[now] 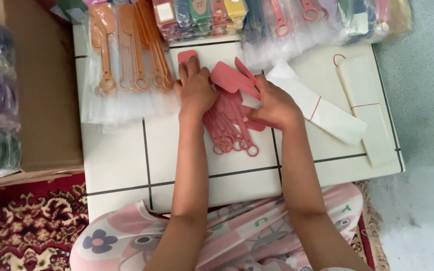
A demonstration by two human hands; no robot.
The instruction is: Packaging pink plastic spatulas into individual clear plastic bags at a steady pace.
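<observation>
A low white table with thin black lines is set on a red patterned rug. Pale grey floor is seen beside it.

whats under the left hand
The left hand lies flat on a pile of pink spatulas, which rests on the white table. One blade pokes out above the fingers; ring handles fan out below. The parts beneath the palm are covered.

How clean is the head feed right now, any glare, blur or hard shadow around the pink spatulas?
Head view: soft, even light; faint shadows under the left hand and right hand; pile of pink ring-handled plastic spatulas slightly soft; mild sheen on the clear-bagged orange spatulas; white tiled tabletop bright, not blown out.
</observation>
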